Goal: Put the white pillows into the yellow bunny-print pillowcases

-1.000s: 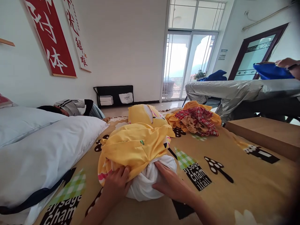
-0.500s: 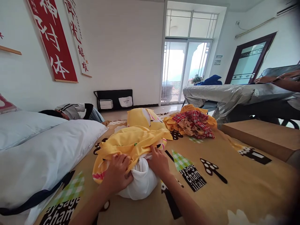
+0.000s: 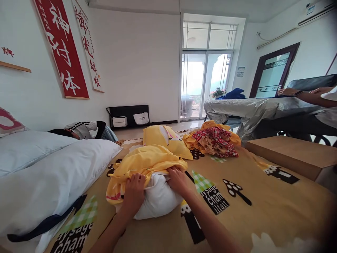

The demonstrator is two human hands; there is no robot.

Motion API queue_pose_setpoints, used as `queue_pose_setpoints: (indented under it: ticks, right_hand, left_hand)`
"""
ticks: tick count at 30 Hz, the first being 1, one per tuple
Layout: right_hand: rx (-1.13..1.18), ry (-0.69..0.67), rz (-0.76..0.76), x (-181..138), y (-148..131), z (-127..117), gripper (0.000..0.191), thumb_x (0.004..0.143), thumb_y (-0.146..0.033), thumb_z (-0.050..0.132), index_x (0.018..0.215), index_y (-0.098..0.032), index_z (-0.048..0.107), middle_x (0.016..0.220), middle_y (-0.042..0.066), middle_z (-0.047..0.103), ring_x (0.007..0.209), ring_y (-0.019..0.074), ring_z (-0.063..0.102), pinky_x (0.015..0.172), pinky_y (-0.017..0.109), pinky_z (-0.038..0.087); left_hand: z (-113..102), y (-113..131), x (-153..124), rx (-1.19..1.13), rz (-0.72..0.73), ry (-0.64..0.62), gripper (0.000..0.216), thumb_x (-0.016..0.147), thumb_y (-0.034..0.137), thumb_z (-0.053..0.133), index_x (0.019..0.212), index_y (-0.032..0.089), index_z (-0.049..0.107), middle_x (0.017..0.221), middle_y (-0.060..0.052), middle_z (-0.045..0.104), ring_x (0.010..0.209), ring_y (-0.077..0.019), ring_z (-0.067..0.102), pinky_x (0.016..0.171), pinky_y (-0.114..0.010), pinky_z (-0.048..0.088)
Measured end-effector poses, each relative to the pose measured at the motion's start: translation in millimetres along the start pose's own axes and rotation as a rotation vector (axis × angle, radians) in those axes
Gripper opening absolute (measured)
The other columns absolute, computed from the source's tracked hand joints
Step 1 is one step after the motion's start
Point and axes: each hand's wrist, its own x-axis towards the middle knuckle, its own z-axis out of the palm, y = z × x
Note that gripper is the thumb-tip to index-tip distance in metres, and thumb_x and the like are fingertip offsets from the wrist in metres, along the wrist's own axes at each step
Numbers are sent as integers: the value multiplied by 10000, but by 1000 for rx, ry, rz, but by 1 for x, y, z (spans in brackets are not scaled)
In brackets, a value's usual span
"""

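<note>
pillow (image 3: 158,198) white, on the blanket (image 3: 263,211) before us, far end inside the yellow case (image 3: 143,162) | our left hand (image 3: 134,192) clenched on the case hem (fingers curled over the pillow) | our right hand (image 3: 179,180) grips the hem on the pillow's other side | clothes pile (image 3: 214,140) beyond, well apart

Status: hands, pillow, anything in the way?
Left hand and right hand both grip the yellow pillowcase hem. White pillow part in, end sticking out. Nothing between the hands; pile of clothes lies beyond, apart.
</note>
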Motion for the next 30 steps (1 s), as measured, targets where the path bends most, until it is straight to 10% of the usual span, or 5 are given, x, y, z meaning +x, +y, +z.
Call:
queue_pose_setpoints:
  ticks: [8, 13, 20, 24, 30]
  right_hand:
    - [-76, 332, 45, 47, -54, -112, 231, 799, -64, 415, 925, -142, 592, 958, 104, 647, 890, 224, 583, 767, 312, 399]
    - [-333, 245, -291, 79, -150, -182, 214, 769, -19, 474, 905, -105, 616, 829, 88, 652, 738, 216, 610, 789, 406, 406]
    - [-367, -61, -592, 51, -195, -56, 198, 870, -80, 450, 935, -101, 635, 894, 124, 670, 832, 237, 620, 835, 424, 427]
    - [-354, -93, -588, 37, -204, -22, 177, 876, -120, 473, 964, -108, 626, 920, 126, 661, 864, 236, 596, 843, 434, 433]
    - [-297, -120, -568, 47, -215, -62, 140, 846, -144, 520, 938, -128, 625, 919, 112, 649, 856, 243, 594, 854, 427, 427]
  left_hand:
    - [-82, 15, 12, -128, -21, 412, 97, 739, 136, 481, 769, 216, 436, 708, -18, 511, 655, -181, 545, 572, -255, 405]
    - [-126, -3, -4, -233, -392, 176, 90, 742, 258, 461, 811, 240, 405, 554, 44, 494, 497, -187, 529, 490, -256, 356]
    - [-98, -29, -87, -215, -515, -394, 228, 757, 232, 452, 980, 200, 489, 583, -9, 601, 550, -254, 630, 486, -286, 385]
    - [-100, -55, -100, -324, -401, -208, 316, 696, 203, 460, 1004, 229, 524, 915, -70, 665, 826, -246, 664, 659, -345, 513]
    - [-91, -58, -44, -599, -457, 96, 463, 773, 349, 491, 1199, 176, 435, 1099, -128, 606, 957, -263, 628, 734, -368, 531]
